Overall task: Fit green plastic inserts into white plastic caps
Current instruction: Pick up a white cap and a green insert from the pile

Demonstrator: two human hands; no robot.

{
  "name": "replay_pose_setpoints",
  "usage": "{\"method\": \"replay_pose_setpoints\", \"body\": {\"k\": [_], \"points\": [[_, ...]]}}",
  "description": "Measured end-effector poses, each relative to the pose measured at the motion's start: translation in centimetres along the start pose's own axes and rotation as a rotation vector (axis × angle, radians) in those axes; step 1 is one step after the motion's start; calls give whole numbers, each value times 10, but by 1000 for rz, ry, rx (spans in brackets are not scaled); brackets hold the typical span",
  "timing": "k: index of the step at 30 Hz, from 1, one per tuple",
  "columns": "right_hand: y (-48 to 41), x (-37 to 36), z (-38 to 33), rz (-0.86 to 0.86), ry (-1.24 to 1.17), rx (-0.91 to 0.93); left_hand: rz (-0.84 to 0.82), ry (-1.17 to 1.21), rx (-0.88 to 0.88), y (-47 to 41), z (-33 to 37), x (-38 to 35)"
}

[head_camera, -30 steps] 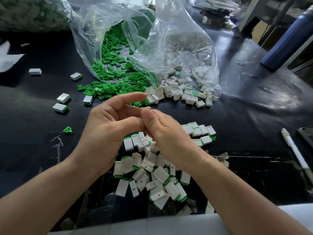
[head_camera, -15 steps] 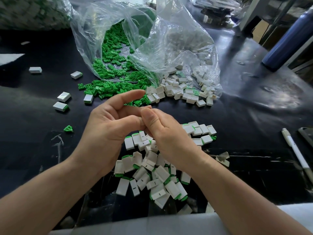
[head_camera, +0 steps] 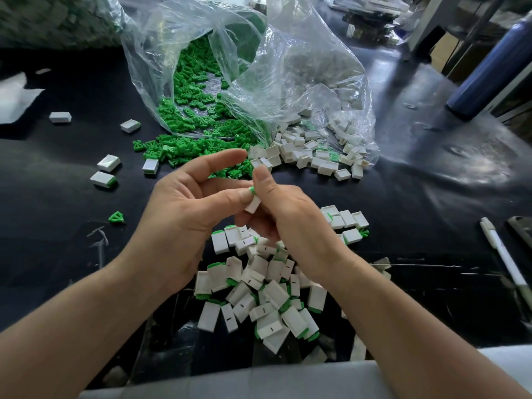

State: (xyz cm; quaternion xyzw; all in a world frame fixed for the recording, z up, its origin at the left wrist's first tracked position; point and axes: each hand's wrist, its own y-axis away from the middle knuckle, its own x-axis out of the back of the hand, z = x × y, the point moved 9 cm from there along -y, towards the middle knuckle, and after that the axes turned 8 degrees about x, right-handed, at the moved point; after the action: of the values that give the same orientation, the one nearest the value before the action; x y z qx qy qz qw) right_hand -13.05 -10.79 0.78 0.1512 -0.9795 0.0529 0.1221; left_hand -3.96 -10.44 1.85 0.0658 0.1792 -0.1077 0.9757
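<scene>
Bright, even light. Strong glare on the black table [head_camera: 460, 168] beyond and right of the right hand [head_camera: 290, 217]; sheen on the clear bag [head_camera: 288, 67] beyond it. Centre sharp; wide-angle bending at edges, far corners soft.

The small white box-shaped plastic cap [head_camera: 253, 203] held up over the table looks smooth and dull, just like the heap of white plastic caps [head_camera: 273, 289] under it, and the little green plastic inserts [head_camera: 184, 116] look hard and a bit shiny. The big clear plastic bag [head_camera: 288, 67] is thin, crinkly and shiny. The black table cover [head_camera: 431, 174] is smooth and so glossy that light shines off it, the tall dark blue bottle [head_camera: 483, 73] looks smooth with a soft shine, and the thin white pen [head_camera: 503, 254] looks like smooth plastic.
</scene>
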Motion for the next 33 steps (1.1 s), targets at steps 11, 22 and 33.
{"method": "replay_pose_setpoints", "body": {"k": [11, 22, 33], "points": [[-11, 50, 13, 257, 217, -39, 113, -154, -20, -1, -2, 11], [-29, 50, 14, 157, 743, 83, 203, -313, -2, -5, -2, 18], [-36, 42, 13, 126, 882, 181, 289, -251, -2, -8, 1, 36]]}}
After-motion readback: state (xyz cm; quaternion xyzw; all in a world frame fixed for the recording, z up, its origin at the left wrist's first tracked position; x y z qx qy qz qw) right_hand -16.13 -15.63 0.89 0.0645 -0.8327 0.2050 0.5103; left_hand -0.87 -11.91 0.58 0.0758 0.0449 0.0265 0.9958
